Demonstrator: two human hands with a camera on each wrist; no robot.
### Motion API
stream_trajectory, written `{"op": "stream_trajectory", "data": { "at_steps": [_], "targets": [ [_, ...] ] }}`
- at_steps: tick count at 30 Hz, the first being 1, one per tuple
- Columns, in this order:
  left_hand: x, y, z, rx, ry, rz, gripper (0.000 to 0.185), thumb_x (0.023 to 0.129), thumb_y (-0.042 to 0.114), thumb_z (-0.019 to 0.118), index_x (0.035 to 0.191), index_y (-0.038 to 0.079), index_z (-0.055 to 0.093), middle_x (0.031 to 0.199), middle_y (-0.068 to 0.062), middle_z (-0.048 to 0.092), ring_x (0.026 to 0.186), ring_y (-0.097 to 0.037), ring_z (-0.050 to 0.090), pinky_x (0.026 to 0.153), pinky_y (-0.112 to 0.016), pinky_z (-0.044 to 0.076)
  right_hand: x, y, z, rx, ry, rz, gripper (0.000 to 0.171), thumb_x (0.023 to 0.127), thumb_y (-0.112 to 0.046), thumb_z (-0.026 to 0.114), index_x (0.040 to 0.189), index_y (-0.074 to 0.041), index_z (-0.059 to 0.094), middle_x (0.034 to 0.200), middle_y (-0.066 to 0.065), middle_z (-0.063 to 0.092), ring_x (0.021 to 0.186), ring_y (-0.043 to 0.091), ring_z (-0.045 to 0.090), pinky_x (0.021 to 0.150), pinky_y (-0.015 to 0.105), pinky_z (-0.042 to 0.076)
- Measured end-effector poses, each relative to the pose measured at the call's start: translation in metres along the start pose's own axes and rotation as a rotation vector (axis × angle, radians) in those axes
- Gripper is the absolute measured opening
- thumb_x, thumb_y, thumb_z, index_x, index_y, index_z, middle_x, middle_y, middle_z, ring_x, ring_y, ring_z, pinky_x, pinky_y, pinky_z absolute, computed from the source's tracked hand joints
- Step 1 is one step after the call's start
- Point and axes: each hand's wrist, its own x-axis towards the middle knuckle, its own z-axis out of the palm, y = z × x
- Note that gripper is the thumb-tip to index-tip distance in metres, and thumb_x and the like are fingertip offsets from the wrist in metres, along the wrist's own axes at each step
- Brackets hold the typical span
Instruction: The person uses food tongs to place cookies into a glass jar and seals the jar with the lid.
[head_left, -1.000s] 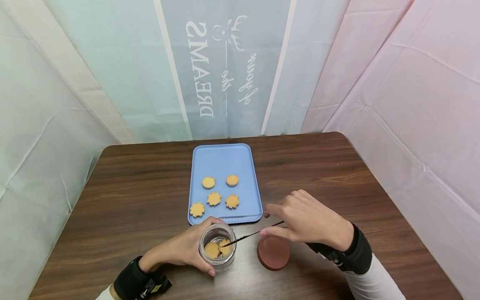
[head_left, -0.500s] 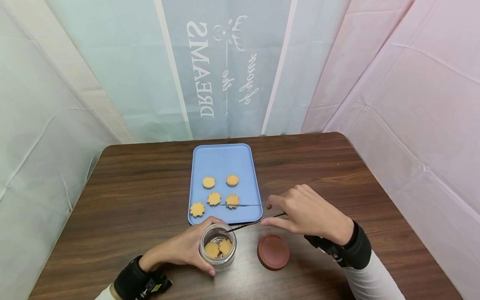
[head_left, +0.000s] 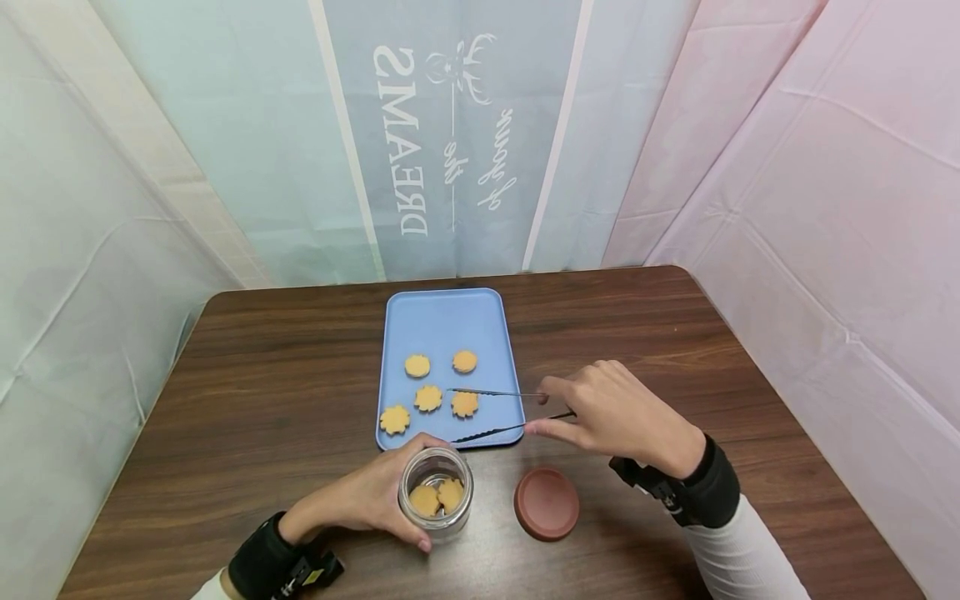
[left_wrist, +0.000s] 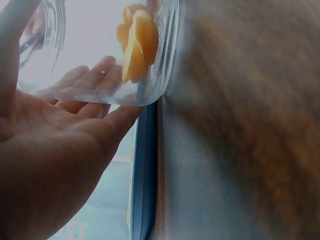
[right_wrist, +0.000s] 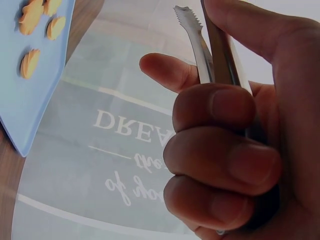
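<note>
Near the front edge of the table (head_left: 675,333), the left hand (head_left: 360,504) wraps around a clear glass jar (head_left: 436,493) that stands upright, with two orange cookies (head_left: 437,497) inside it. Just behind the jar lies a blue tray (head_left: 446,321), and on it are five more cookies in two loose rows. The right hand (head_left: 618,412) holds a pair of thin metal tongs (head_left: 491,412), pinched between thumb and fingers, with the other fingers curled around the handle end. The two arms of the tongs are spread apart and reach over the tray's front right part; the tips sit on either side of the front right cookie (head_left: 464,403), whether they touch it is not clear. A round brown lid (head_left: 547,503) lies flat on the table to the right of the jar, near the right wrist.
</note>
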Motion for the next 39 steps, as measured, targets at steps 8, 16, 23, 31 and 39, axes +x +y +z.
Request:
{"op": "stream_trajectory", "data": {
  "at_steps": [8,16,23,31,39],
  "targets": [
    [0.000,0.001,0.000,-0.019,-0.001,-0.019,0.094,0.073,0.025,0.100,0.148,0.023,0.043,0.139,0.001,0.063,0.129,-0.031,0.061,0.114,-0.039,0.047,0.001,0.006,0.003,-0.003,-0.023,0.037,0.039,0.093,-0.056,0.076,0.090,-0.018,0.074,0.061,-0.014,0.061,0.049,-0.008,0.037,0.048,0.018,0.033],
    [0.000,0.001,0.000,0.002,0.002,-0.006,0.094,0.073,0.025,0.100,0.148,0.022,0.043,0.139,-0.001,0.064,0.128,-0.032,0.062,0.114,-0.041,0.048,0.002,0.015,0.009,0.014,-0.071,0.089,0.034,0.092,-0.052,0.079,0.093,-0.018,0.074,0.061,-0.015,0.059,0.050,-0.007,0.039,0.049,0.019,0.035],
    [0.001,0.001,0.001,0.028,0.006,0.009,0.093,0.073,0.029,0.101,0.146,0.020,0.044,0.137,-0.002,0.064,0.127,-0.032,0.062,0.113,-0.042,0.048,0.003,0.021,0.012,0.031,-0.095,0.138,0.034,0.094,-0.055,0.076,0.094,-0.021,0.075,0.061,-0.020,0.055,0.051,-0.007,0.042,0.050,0.021,0.039],
    [0.001,0.000,0.001,0.023,0.007,0.010,0.093,0.073,0.029,0.100,0.146,0.021,0.044,0.138,0.001,0.064,0.127,-0.032,0.062,0.113,-0.042,0.048,0.003,0.026,0.015,0.032,-0.117,0.171,0.037,0.094,-0.056,0.075,0.097,-0.020,0.077,0.056,-0.021,0.047,0.049,-0.005,0.041,0.049,0.022,0.037],
    [0.000,0.002,0.001,0.012,0.005,-0.017,0.094,0.073,0.029,0.101,0.146,0.022,0.043,0.139,-0.001,0.064,0.128,-0.029,0.062,0.115,-0.040,0.047,0.004,0.031,0.019,0.044,-0.132,0.194,0.035,0.094,-0.054,0.076,0.096,-0.019,0.076,0.058,-0.020,0.050,0.050,-0.004,0.044,0.049,0.022,0.039]
  ]
}}
